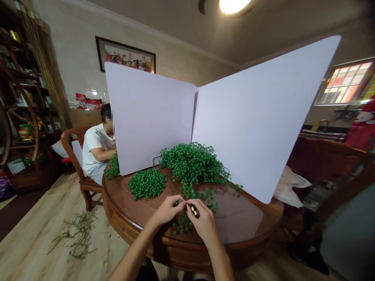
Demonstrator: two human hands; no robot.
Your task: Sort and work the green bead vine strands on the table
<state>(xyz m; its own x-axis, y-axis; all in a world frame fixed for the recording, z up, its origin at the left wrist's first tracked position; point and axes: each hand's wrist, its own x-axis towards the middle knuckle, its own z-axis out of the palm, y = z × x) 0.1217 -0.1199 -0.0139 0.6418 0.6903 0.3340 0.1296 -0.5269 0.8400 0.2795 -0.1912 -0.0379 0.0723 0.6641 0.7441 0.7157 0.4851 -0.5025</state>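
Note:
Over the near part of the round wooden table (246, 218), my left hand (170, 208) and my right hand (202, 216) meet at the fingertips, both pinched. A small green sprig (177, 202), apparently artificial foliage, shows at my left fingers, and the tips of both hands come together on it. Inside the curl of my right fingers is a small dark and yellow patch that I cannot make out. Loose green sprigs (183, 225) lie beneath my hands. Beyond them stands a large heap of green sprigs (193, 162); a lower, denser green pile (147, 183) lies to its left.
Two white panels (152, 117) (252, 113) stand upright in a V behind the heap. A person in a white shirt (96, 146) sits on a wooden chair (66, 136) at the left, near more greenery (111, 167). Thin stems (77, 234) litter the floor.

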